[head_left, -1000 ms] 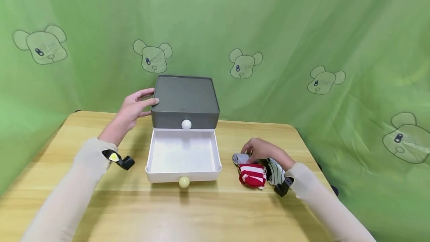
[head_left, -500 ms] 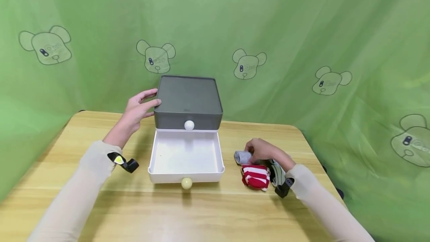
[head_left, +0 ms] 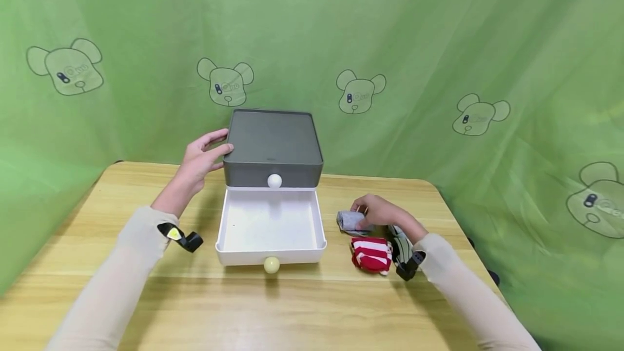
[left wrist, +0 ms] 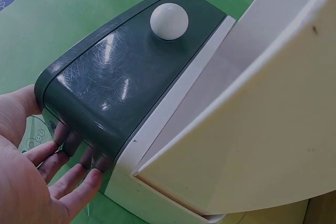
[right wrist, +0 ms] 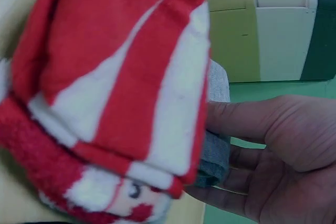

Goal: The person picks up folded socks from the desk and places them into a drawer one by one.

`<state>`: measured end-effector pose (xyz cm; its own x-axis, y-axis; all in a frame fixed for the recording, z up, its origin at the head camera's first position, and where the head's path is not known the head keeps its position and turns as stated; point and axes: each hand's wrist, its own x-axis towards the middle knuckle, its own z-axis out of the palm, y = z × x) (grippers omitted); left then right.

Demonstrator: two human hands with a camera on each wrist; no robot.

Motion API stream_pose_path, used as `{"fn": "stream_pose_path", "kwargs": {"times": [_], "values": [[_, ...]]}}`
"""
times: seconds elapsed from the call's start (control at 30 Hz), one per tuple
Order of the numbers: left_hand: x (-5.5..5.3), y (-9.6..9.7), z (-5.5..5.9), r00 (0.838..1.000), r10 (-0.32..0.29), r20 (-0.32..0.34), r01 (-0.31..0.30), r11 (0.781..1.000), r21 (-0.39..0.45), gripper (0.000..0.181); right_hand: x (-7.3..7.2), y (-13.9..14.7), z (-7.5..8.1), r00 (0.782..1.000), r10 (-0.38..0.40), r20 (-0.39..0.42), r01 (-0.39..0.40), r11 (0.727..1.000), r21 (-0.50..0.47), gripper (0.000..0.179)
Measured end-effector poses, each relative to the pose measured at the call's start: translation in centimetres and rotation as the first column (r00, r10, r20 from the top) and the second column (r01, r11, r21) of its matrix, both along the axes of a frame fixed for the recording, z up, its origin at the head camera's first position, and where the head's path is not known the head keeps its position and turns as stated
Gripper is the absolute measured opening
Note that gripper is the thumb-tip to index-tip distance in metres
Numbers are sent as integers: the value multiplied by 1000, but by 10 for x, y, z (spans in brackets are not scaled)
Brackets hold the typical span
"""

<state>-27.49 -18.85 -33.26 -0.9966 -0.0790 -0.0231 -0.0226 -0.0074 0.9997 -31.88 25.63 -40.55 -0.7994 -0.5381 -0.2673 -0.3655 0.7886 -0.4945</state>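
Note:
My left hand (head_left: 197,161) rests against the left side of a dark grey drawer box (head_left: 274,137), thumb on its top edge. In the left wrist view its fairly straight fingers (left wrist: 68,184) touch the glossy side wall. Below, a white drawer (head_left: 270,223) with a pale yellow knob (head_left: 271,265) is pulled out; inside, its bare floor shows. To the right, my right hand (head_left: 377,211) pinches a rolled grey sock (head_left: 348,221) between thumb and fingers. In the right wrist view that sock (right wrist: 219,85) is partly hidden behind a red-and-white striped sock (right wrist: 121,77).
The striped sock (head_left: 371,255) lies on the wooden table (head_left: 234,313) just in front of the right hand. A black-and-pale striped roll (head_left: 402,245) sits partly under the right wrist. A white knob (head_left: 274,181) marks the closed upper drawer. Green curtain (head_left: 292,31) hangs behind.
My right hand and the grey sock have shifted slightly up and left, away from the red striped sock. The left hand keeps its place on the box; the head view turned slightly earlier.

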Motion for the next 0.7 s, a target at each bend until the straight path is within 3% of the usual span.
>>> {"fn": "stream_pose_path", "kwargs": {"times": [0.43,0.7], "values": [[1,-2,3,1000,-23,16,23,1000,-3,61,8,-1,43,998,11,-55,-22,978,-206,36],[0,-5,6,997,-71,25,71,997,21,65,21,-24,89,1000,-13,-16,5,916,-401,40]]}}
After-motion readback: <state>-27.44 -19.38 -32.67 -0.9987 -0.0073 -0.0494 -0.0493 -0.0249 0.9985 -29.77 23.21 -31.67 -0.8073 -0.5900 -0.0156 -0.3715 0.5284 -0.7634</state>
